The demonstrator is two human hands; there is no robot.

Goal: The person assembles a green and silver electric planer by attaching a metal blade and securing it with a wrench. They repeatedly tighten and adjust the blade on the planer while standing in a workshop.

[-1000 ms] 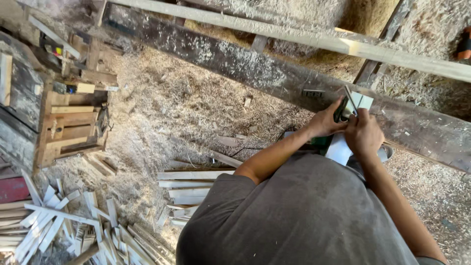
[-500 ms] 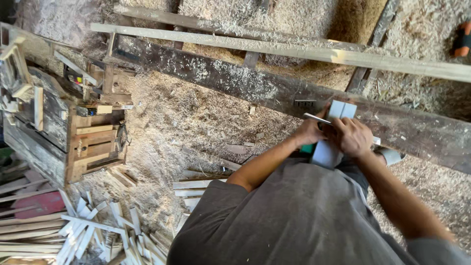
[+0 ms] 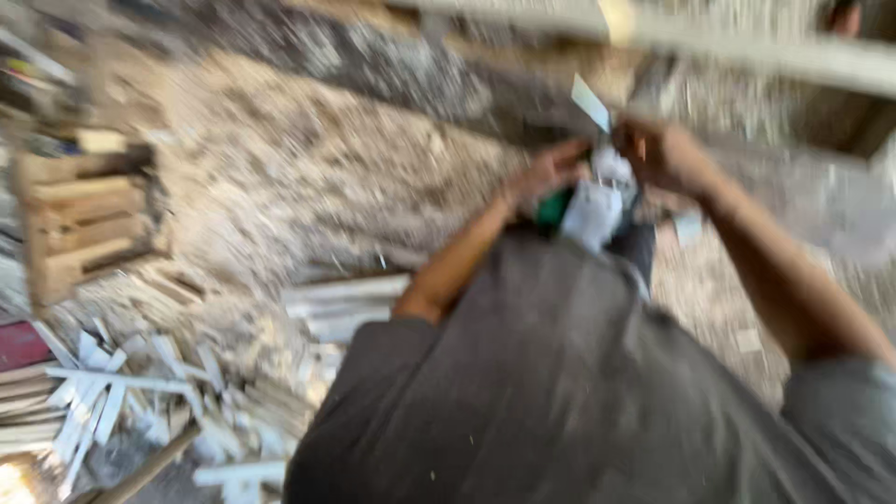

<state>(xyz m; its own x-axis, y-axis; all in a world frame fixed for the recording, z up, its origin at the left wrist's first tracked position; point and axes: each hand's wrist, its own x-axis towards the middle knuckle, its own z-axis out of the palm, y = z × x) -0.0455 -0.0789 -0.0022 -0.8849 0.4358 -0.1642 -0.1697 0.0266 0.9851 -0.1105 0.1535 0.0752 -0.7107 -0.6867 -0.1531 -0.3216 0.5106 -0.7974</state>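
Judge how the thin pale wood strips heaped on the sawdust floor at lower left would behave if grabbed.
The pale wood strips look thin and narrow, so probably light and somewhat springy, perhaps easy to snap. They lie crisscrossed in a loose heap, so pulling one would likely shift its neighbours. The picture is blurred, so splinters or surface finish cannot be judged.

**Sawdust floor and scrap timber in a rough wood workshop**

The picture is badly motion-blurred. A floor (image 3: 308, 177) thick with pale sawdust and shavings fills the middle. At left centre stands a stack of wooden crates (image 3: 84, 219). Thin white wood offcuts (image 3: 103, 392) lie scattered at lower left, short planks (image 3: 341, 303) near the centre. A pale wooden beam (image 3: 747, 47) crosses the upper right, over a dark one (image 3: 392, 79). Daylight is soft.
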